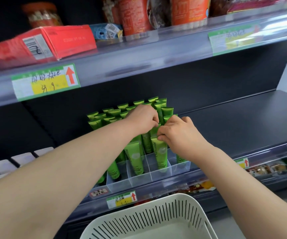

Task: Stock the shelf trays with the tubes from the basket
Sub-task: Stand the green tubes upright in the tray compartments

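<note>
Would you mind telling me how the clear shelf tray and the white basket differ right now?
The tray is clear plastic, split by dividers; the basket is opaque white with slotted walls. The tray holds standing green tubes; the basket's visible inside shows none. Both are open-topped.

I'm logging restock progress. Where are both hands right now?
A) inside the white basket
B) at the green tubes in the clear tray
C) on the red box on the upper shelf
B: the left hand and right hand both pinch the tops of green tubes standing in the clear tray, above the white basket.
</note>
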`<action>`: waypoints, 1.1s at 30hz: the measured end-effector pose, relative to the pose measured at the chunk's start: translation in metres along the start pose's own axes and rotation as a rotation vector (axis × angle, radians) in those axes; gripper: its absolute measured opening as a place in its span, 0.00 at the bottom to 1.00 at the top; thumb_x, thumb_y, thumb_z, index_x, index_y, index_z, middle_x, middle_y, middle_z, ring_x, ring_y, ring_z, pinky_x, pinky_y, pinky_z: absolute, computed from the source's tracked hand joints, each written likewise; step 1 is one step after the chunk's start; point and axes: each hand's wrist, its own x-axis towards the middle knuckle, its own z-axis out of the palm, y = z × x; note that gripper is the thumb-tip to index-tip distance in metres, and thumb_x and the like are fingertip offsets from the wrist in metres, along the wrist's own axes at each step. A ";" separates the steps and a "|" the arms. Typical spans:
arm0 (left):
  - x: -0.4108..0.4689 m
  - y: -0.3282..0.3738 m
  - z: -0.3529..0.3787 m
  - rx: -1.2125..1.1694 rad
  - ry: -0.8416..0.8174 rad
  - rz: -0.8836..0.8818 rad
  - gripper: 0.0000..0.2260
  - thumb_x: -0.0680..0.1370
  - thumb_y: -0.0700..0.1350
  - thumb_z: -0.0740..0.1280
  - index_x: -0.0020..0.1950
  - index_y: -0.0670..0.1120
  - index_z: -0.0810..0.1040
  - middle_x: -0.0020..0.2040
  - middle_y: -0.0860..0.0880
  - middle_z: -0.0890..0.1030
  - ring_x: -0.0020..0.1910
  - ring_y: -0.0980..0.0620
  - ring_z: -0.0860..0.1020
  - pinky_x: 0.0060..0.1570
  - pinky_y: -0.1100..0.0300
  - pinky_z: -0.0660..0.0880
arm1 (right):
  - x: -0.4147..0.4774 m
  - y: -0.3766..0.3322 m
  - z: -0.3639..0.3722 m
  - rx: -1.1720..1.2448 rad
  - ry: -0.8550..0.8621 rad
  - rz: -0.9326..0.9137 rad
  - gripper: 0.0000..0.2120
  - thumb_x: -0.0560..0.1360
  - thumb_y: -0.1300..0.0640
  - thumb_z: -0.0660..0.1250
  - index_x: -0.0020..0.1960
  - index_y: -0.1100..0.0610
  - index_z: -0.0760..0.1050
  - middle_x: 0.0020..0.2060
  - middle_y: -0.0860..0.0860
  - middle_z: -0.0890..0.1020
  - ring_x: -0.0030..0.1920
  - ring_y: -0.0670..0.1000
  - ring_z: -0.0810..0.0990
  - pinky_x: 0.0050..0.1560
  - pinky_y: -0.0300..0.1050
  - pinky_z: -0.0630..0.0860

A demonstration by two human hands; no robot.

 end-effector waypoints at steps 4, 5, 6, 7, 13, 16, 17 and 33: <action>-0.001 0.006 0.003 0.005 0.001 -0.032 0.04 0.76 0.46 0.70 0.49 0.50 0.85 0.50 0.52 0.83 0.52 0.50 0.79 0.53 0.53 0.76 | -0.001 0.000 -0.003 0.002 -0.085 0.015 0.11 0.80 0.48 0.58 0.50 0.48 0.78 0.44 0.42 0.79 0.55 0.50 0.69 0.50 0.48 0.59; -0.001 0.007 0.003 0.012 0.007 -0.038 0.05 0.77 0.46 0.69 0.49 0.50 0.84 0.51 0.52 0.83 0.52 0.50 0.79 0.52 0.54 0.76 | -0.001 0.000 -0.004 0.013 -0.110 0.029 0.11 0.80 0.46 0.58 0.51 0.46 0.78 0.46 0.42 0.79 0.56 0.49 0.69 0.52 0.48 0.61; -0.001 0.009 0.003 0.021 0.014 -0.045 0.05 0.78 0.46 0.69 0.49 0.50 0.84 0.51 0.52 0.83 0.53 0.49 0.79 0.50 0.55 0.75 | -0.001 0.001 -0.005 0.032 -0.116 0.042 0.11 0.79 0.44 0.58 0.52 0.46 0.77 0.47 0.41 0.79 0.57 0.48 0.68 0.53 0.49 0.62; -0.001 0.009 0.002 0.026 0.019 -0.050 0.05 0.78 0.46 0.68 0.49 0.51 0.84 0.51 0.52 0.82 0.52 0.49 0.78 0.47 0.56 0.73 | -0.002 0.001 -0.006 0.050 -0.114 0.056 0.12 0.78 0.43 0.58 0.54 0.45 0.77 0.48 0.41 0.79 0.58 0.48 0.68 0.53 0.49 0.63; -0.002 0.008 0.004 0.020 -0.031 -0.080 0.05 0.78 0.48 0.68 0.47 0.51 0.83 0.50 0.54 0.82 0.51 0.50 0.79 0.47 0.57 0.73 | -0.011 0.005 -0.016 0.013 -0.138 0.094 0.21 0.77 0.36 0.54 0.61 0.46 0.74 0.55 0.42 0.78 0.59 0.48 0.68 0.53 0.49 0.65; -0.002 0.004 0.001 -0.076 -0.012 -0.093 0.08 0.77 0.50 0.69 0.42 0.49 0.84 0.45 0.54 0.84 0.47 0.51 0.80 0.50 0.53 0.78 | -0.011 0.003 -0.017 0.038 -0.128 0.105 0.21 0.78 0.38 0.52 0.61 0.47 0.74 0.55 0.43 0.78 0.59 0.48 0.69 0.53 0.50 0.66; -0.002 0.003 -0.002 -0.105 0.032 -0.098 0.08 0.77 0.49 0.68 0.42 0.48 0.84 0.44 0.53 0.84 0.46 0.50 0.80 0.50 0.52 0.78 | -0.010 0.002 -0.017 0.043 -0.115 0.111 0.19 0.79 0.39 0.52 0.60 0.47 0.74 0.55 0.43 0.78 0.58 0.48 0.69 0.52 0.50 0.66; 0.012 -0.008 0.009 0.081 0.113 -0.189 0.06 0.76 0.40 0.70 0.50 0.46 0.84 0.50 0.46 0.83 0.50 0.44 0.81 0.49 0.53 0.78 | -0.008 0.009 -0.016 0.021 -0.115 0.144 0.18 0.81 0.42 0.50 0.58 0.47 0.74 0.53 0.43 0.78 0.58 0.50 0.71 0.52 0.50 0.66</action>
